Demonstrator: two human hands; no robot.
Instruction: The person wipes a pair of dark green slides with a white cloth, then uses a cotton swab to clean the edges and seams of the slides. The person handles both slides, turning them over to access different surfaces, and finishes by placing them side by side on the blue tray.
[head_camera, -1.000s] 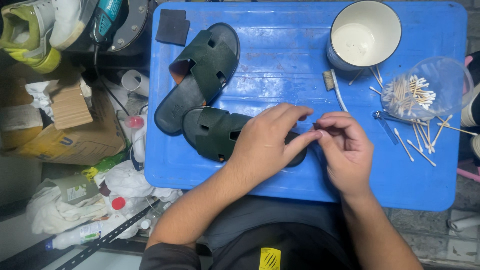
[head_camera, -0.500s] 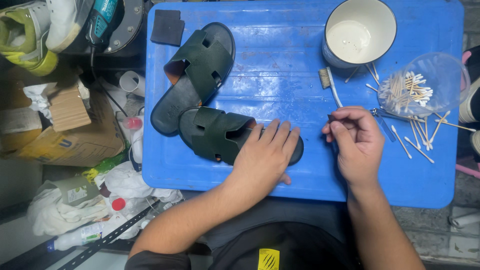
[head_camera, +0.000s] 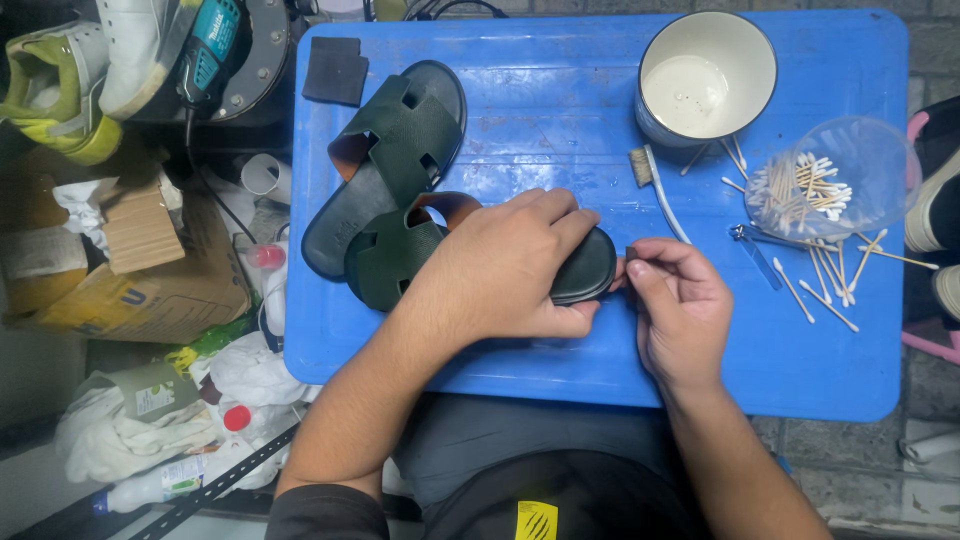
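On the blue table (head_camera: 560, 90), left hand (head_camera: 510, 265) now grips sandal (head_camera: 400, 255).

One head-worn camera looks straight down, close above the blue table (head_camera: 560, 110) beyond the fingers (head_camera: 545, 215)

Blue table (head_camera: 560, 110) — sandals (head_camera: 390, 150), cup (head_camera: 705, 80), swabs (head_camera: 820, 270).

A white-lined mug (head_camera: 706, 82), toothbrush (head_camera: 658, 187) and cotton swabs (head_camera: 812, 190) lie nearby.
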